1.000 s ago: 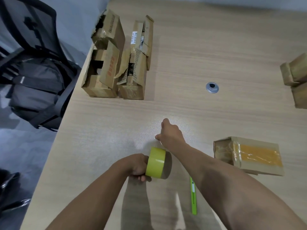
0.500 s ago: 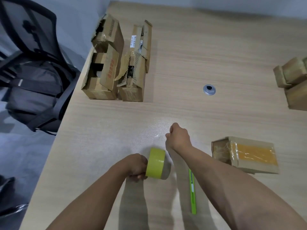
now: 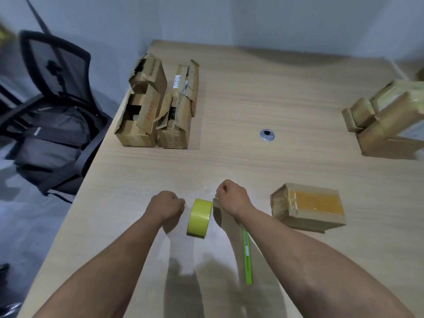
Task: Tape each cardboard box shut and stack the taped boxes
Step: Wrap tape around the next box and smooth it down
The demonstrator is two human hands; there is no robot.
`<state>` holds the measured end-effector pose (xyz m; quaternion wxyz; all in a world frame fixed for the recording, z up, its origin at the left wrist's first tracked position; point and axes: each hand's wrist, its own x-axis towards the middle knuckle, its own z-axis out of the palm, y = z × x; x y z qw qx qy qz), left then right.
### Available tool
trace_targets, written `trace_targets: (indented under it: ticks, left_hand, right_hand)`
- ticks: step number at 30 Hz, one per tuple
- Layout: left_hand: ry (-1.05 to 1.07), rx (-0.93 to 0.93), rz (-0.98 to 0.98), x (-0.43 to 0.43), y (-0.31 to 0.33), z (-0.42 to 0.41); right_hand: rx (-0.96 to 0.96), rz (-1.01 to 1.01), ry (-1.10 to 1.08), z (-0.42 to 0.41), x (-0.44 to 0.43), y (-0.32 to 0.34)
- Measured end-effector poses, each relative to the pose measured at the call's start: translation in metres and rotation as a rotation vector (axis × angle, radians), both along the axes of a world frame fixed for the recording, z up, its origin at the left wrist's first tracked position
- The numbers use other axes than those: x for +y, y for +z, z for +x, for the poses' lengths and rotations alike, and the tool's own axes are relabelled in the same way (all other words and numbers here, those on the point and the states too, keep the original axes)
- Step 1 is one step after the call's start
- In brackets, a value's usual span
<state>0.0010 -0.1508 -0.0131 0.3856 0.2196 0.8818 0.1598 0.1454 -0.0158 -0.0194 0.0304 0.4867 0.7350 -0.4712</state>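
Grey walls close round your pale wooden table (image 3: 275, 171), with a mesh chair (image 3: 57, 72) at its left edge. Far left sit open cardboard boxes (image 3: 156, 111), far right taped boxes (image 3: 387, 125), and a single taped box (image 3: 307, 207) near your right hand (image 3: 231, 198). The yellow tape roll (image 3: 199, 218) stands between it and your left hand (image 3: 166, 206). Both are curled, but I can't tell what they grip.

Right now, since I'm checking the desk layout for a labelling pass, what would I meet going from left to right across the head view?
black mesh chair → open cardboard boxes → yellow tape roll → metal cable grommet → taped box → stacked boxes
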Motion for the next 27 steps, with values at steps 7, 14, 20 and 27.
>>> trace_targets:
  ticks: [7,14,20,27]
  left_hand:
    - [0.158,-0.006,0.422,0.034,0.038,0.046]
    - [0.141,-0.124,0.476,0.069,0.045,0.115]
    - [0.137,-0.225,0.461,0.095,0.038,0.173]
    - [0.189,-0.135,0.445,0.129,0.031,0.216]
  right_hand:
    - [0.122,0.076,0.010,0.035,0.005,0.033]
    - [0.264,0.141,-0.102,0.086,0.027,0.065]
    - [0.257,0.231,-0.181,0.147,0.054,0.067]
    - [0.169,0.369,-0.341,0.214,0.088,0.042]
